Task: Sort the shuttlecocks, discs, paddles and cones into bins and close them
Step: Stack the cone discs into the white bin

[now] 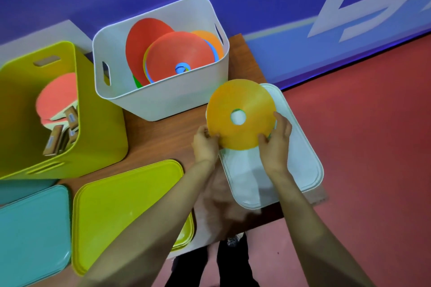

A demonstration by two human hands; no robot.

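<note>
The table (177, 137) carries three lids and two open bins. The yellow-green bin (100, 123) stands at the left and contains the paddles (56, 100). The white bin (163, 98) stands beside it, toward the wall, and contains a leaning stack of red, orange, blue and green discs (177, 53). The yellow-green lid (130, 196) lies flat at the near edge, with the teal lid (32, 233) just to its left. The white lid (303, 163) lies flat at the right end of the table. The yellow disc (242, 100) is held above the white lid, just in front of the white bin. The left hand (205, 144) grips its left rim; the right hand (277, 144) grips its right rim. The fingers of both hands are clamped on the disc edge.
</note>
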